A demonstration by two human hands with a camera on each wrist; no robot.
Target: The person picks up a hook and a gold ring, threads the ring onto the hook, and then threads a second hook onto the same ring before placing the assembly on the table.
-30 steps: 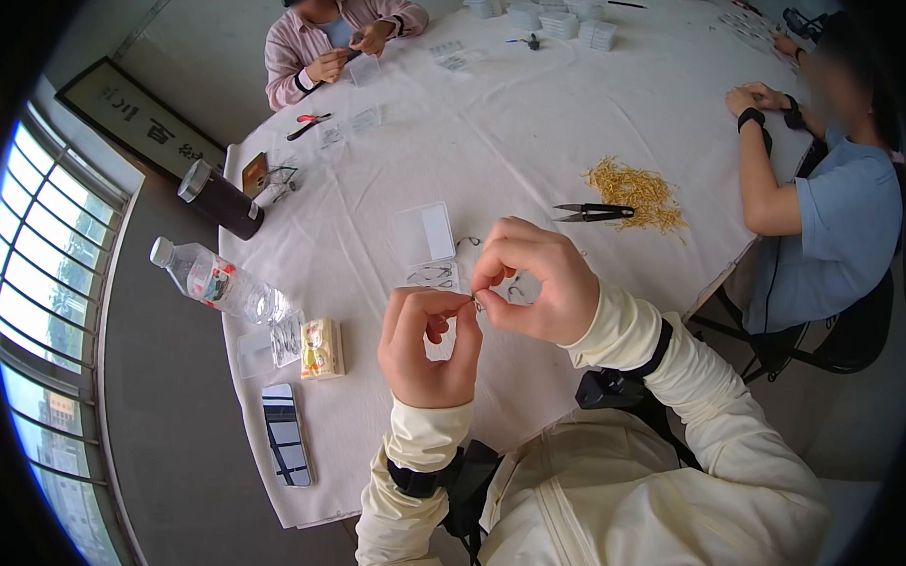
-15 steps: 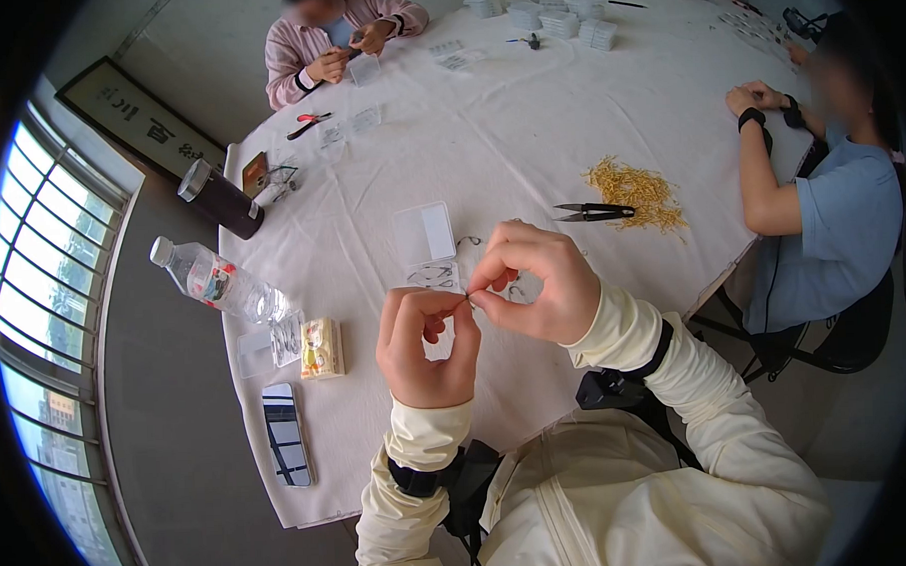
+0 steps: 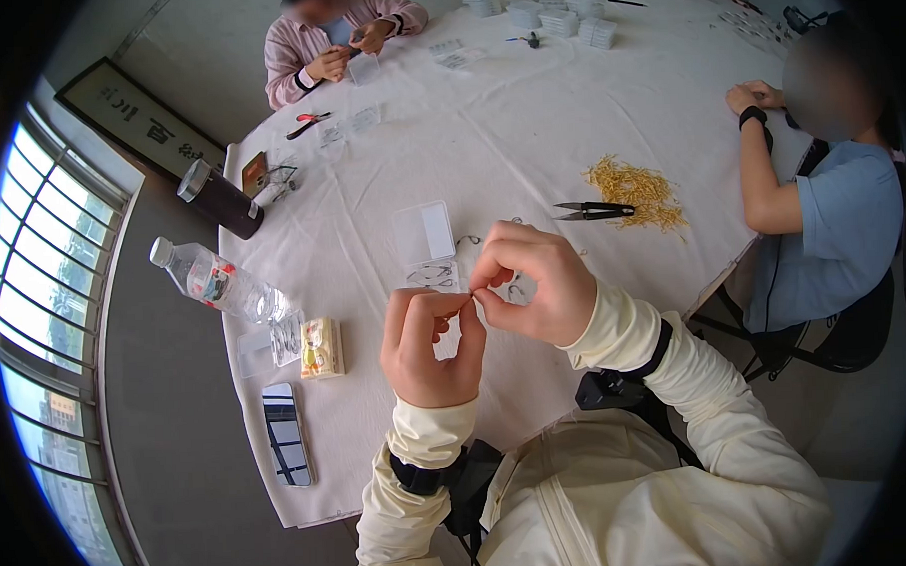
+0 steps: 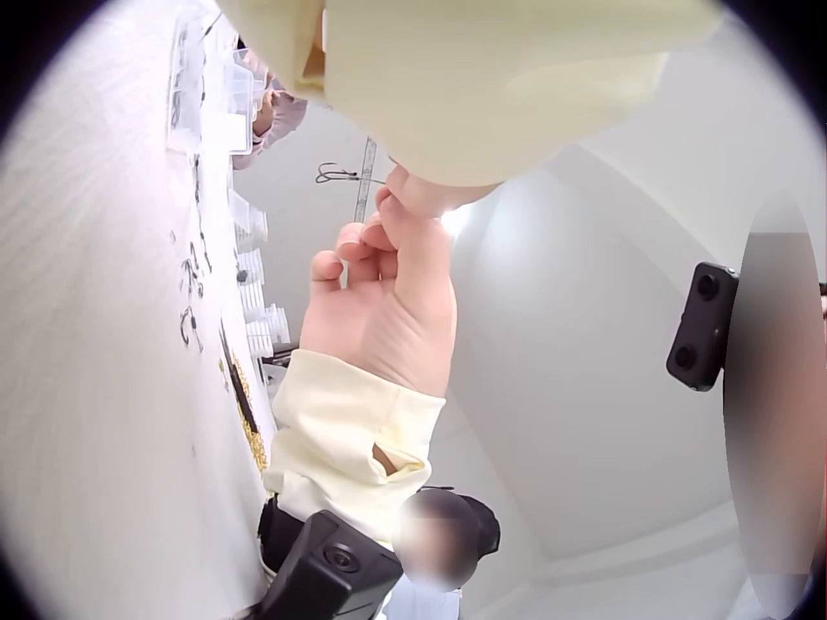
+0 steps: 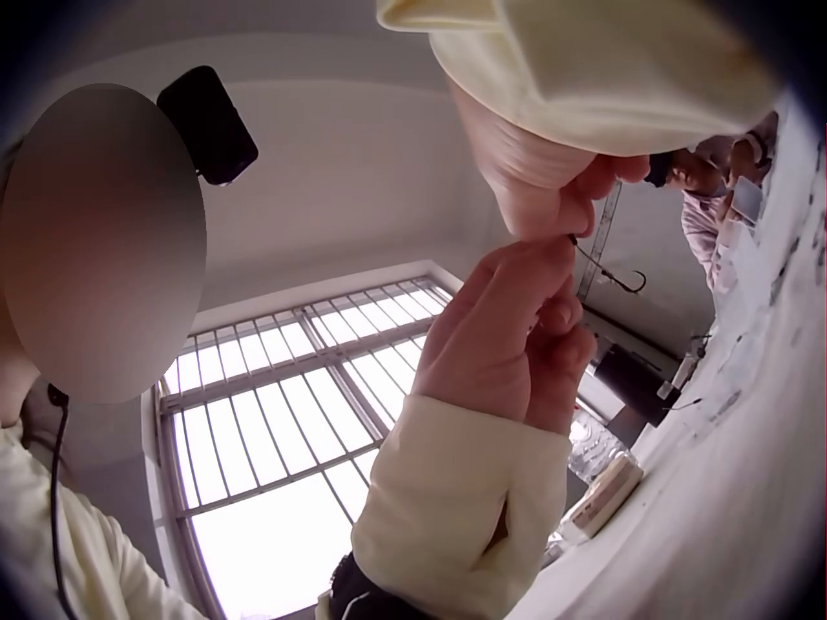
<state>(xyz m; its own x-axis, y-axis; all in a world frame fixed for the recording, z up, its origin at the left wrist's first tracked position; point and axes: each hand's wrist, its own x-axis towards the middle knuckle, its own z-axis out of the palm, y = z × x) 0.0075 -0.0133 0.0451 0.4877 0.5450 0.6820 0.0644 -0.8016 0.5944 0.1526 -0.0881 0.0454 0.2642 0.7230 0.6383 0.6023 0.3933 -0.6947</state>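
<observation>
My left hand (image 3: 431,354) and right hand (image 3: 538,285) meet fingertip to fingertip over the table's near side. Each pinches with thumb and index finger. From between them sticks out a dark fish hook (image 4: 339,173), its curved end pointing away from the fingers; in the right wrist view the hook's bend (image 5: 636,282) shows too. Its shank end is hidden by the fingertips. Just beyond the hands lies a clear plastic box (image 3: 431,276) with hooks inside, its lid (image 3: 423,234) behind. Loose hooks (image 3: 468,241) lie on the cloth nearby.
Black thread snips (image 3: 595,212) lie against a heap of golden strands (image 3: 634,192). Along the left stand a water bottle (image 3: 218,279), a dark flask (image 3: 221,199), a tissue pack (image 3: 321,347) and a phone (image 3: 287,433). Two people sit across and to the right.
My hands stay together and have shifted only slightly; the small dark bit seen between the fingertips earlier is now mostly covered. The person on the right has leaned the head toward the table.
</observation>
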